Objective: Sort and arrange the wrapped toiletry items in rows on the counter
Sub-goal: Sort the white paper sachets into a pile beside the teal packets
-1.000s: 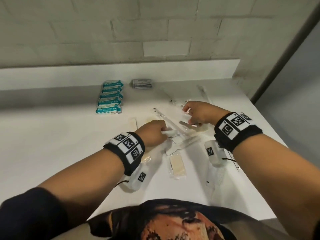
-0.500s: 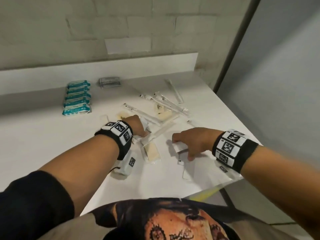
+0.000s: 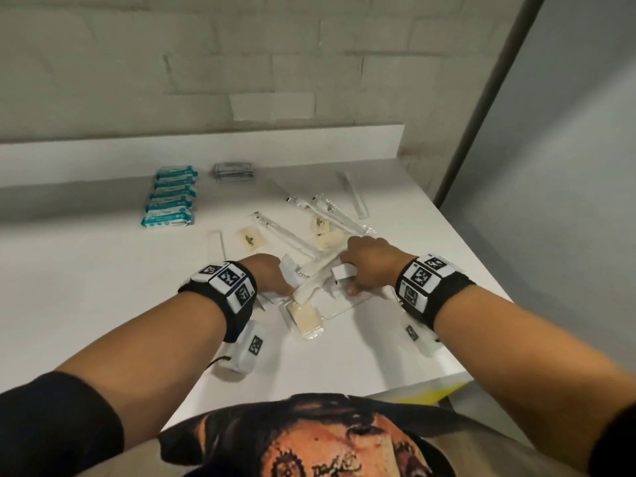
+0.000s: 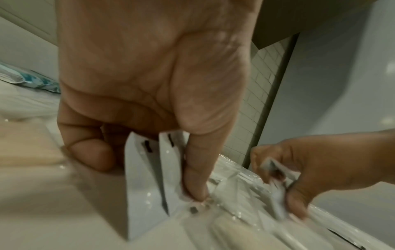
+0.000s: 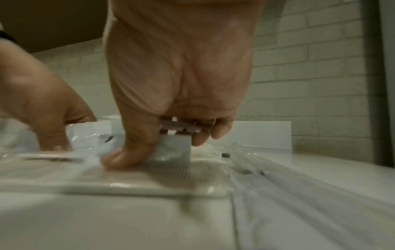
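Bathroom: tiled wall, white counter, toiletries.

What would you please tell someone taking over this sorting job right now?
Left hand: pinching flat white packets at the near pile.
Right hand: grip on a small white packet, thumb down on a clear sleeve.
Done: blue packs in a column at the back left; grey packs stacked beside them.
Left: long wrapped sticks, beige soaps and white packets lie mixed mid-counter; sort them into rows.
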`<state>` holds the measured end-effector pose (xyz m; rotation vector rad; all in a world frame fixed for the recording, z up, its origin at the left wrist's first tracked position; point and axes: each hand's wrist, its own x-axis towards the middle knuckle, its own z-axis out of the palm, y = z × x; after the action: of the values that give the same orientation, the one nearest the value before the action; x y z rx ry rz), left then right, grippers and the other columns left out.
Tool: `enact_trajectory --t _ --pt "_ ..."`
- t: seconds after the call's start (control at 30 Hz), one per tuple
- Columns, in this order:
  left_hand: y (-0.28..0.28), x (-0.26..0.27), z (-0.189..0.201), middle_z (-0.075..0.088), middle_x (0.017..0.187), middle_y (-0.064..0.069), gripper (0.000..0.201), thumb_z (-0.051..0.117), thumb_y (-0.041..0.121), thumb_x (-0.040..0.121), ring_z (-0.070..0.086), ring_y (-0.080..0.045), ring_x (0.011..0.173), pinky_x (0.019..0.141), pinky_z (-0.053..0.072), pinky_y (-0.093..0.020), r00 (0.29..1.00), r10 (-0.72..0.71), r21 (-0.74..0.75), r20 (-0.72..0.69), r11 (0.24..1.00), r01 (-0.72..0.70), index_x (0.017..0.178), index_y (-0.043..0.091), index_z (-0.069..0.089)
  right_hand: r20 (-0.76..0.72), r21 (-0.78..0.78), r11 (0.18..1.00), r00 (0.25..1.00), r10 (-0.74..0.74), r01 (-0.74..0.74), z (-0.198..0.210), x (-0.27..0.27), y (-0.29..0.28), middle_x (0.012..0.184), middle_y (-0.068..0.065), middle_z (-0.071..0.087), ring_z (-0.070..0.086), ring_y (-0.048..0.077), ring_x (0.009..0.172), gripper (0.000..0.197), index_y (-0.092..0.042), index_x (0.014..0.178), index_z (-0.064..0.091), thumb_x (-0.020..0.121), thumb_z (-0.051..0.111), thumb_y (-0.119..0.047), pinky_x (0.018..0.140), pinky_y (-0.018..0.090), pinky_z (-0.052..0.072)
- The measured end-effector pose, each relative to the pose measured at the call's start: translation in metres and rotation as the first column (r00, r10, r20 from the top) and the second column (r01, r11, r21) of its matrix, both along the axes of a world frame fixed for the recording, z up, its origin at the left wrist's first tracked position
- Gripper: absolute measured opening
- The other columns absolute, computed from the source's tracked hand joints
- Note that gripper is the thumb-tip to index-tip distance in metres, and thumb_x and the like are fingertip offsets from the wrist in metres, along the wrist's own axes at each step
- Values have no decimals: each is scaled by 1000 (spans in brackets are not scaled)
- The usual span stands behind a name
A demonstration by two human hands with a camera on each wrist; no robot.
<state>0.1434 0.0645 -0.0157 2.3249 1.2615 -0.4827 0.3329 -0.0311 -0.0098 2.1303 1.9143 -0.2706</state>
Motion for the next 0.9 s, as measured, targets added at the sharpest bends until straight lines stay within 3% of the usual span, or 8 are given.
enact_trajectory --t 0.1,0.23,0.3,0.47,0.57,0.73,0.83,0.9 --pt "5 -1 4 64 115 -8 44 67 35 82 62 -25 103 86 53 -33 995 96 -55 -1 994 -96 117 9 61 -246 178 971 963 -112 159 19 25 -4 96 1 57 55 22 89 30 -19 100 59 81 70 -39 69 28 37" --pt "9 5 15 69 94 -7 15 63 15 72 64 -26 86 69 51 -31 975 203 -34 86 979 -201 83 7 68 -608 97 851 708 -359 515 38 74 -11 83 9 68 62 24 63 22 -15 102 43 87 55 -5 50 24 45" --pt "7 16 16 69 83 -4 7 59 13 76 61 -20 75 64 47 -29 952 243 -32 189 970 -241 81 9 61 -587 -8 835 673 -450 551 38 88 -17 81 13 65 60 24 57 29 -11 113 44 88 56 -4 47 27 49" --pt "-10 60 11 65 84 -10 23 44 29 91 58 -22 70 68 46 -33 904 195 -81 380 981 -177 93 9 55 -219 -225 918 901 -375 327 26 78 -33 77 3 60 55 17 61 49 -8 94 60 78 69 -53 50 25 45" --pt "-27 83 11 61 80 -6 24 46 34 93 55 -22 72 71 45 -34 904 142 -96 403 989 -112 89 12 56 -151 -253 931 940 -306 263 11 72 -32 74 2 58 54 16 61 45 -8 95 60 75 73 -47 47 23 40" --pt "-53 111 5 62 88 1 10 55 31 87 58 -20 84 71 45 -30 937 -87 11 339 996 89 84 22 57 -306 -240 898 848 -432 370 9 92 -13 75 8 63 61 25 64 36 -5 94 65 78 71 -37 65 33 56" --pt "-67 129 2 61 104 4 29 66 30 80 59 -18 96 81 48 -32 917 -268 29 297 962 272 109 26 61 -439 -134 889 778 -449 438 16 111 -10 76 12 63 60 27 61 35 -5 93 58 82 71 -36 57 35 53" --pt "-74 141 2 54 105 1 42 66 32 82 55 -21 100 76 40 -28 901 -383 102 203 923 370 122 28 56 -554 -94 856 688 -470 509 18 121 -10 71 13 57 53 26 53 31 -5 93 49 86 68 -29 48 32 47"
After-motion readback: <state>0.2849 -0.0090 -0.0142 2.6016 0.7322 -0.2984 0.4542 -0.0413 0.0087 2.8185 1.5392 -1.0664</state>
